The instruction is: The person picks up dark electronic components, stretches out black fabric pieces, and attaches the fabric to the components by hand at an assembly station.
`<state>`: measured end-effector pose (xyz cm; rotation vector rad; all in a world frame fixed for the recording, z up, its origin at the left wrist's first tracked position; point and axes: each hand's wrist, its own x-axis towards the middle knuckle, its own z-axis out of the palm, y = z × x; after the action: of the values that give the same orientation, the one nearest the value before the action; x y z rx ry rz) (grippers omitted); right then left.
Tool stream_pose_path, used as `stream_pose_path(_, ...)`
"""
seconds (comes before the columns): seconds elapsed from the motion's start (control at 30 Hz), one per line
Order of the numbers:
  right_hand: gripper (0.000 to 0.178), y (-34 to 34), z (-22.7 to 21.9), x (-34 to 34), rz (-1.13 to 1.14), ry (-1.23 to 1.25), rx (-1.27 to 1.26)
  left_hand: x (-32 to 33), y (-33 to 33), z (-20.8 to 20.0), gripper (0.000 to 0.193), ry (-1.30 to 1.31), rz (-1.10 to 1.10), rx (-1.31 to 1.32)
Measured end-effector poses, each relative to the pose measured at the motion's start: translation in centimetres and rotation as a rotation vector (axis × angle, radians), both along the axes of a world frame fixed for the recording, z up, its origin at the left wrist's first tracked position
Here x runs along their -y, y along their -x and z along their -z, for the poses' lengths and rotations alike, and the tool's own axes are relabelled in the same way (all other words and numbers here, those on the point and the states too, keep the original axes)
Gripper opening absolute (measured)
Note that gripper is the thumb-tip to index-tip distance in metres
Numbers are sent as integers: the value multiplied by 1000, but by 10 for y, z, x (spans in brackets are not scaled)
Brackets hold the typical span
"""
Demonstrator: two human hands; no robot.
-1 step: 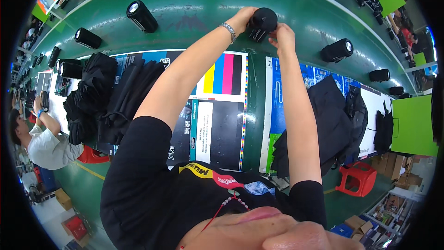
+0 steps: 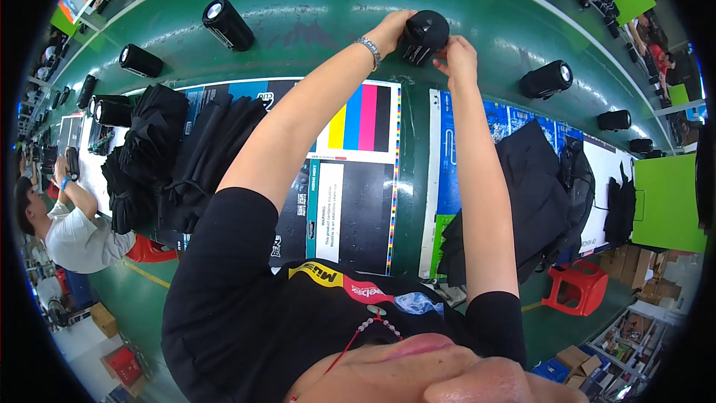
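A black cylindrical speaker (image 2: 425, 33) stands almost upright over the green bench, between my two hands, its dark round end facing up. My left hand (image 2: 393, 32), with a metal bracelet at the wrist, is closed around its left side; the speaker hides part of the fingers. At the right side, my right hand (image 2: 460, 61) has its upper fingertips against the speaker, while a lower finger stands slightly away. Nearer me lie piles of folded black cloth (image 2: 153, 138) on the left and a stack of flat black cloth pieces (image 2: 526, 194) on the right.
More black speakers lie along the green bench (image 2: 321, 0), one at the left (image 2: 228, 25) and one at the right (image 2: 545, 80). Printed sheets (image 2: 362, 231) cover the near surface. A red stool (image 2: 574, 288) stands at right. A co-worker (image 2: 82, 231) sits at far left.
The speaker has tilted very slightly in my hands, and its upper end now catches more light. My arms have barely moved.
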<state>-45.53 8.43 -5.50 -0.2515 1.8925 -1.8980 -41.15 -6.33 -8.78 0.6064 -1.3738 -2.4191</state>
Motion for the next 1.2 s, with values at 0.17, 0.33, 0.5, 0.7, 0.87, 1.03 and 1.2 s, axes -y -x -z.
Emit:
stream_pose_path(0.17, 24, 24, 33, -6, 46, -184, -446, 12, 21, 28, 32, 658, -148, -85)
stream_pose_path(0.33, 20, 26, 68, 1, 140, -433, -865, 25, 24, 81, 20, 1791, -239, 279)
stream_pose_path(0.5, 20, 32, 56, -9, 141, -446, -699, -8, 27, 28, 43, 724, -364, 11)
stream_pose_path(0.7, 40, 11, 41, 4, 44, 103, -155, -37, -5, -43, 71, -117, -171, -242)
stream_pose_path(0.87, 45, -59, -3, -11, -102, 324, -10, -41, -35, -71, 77, -238, -52, -376)
stream_pose_path(1.03, 39, -93, -28, -15, -290, 519, 322, -62, -76, -88, 67, -273, 58, -316)
stream_pose_path(1.2, 40, -98, -22, 7, 153, 441, 48, -84, -87, -95, 63, -292, -300, -443)
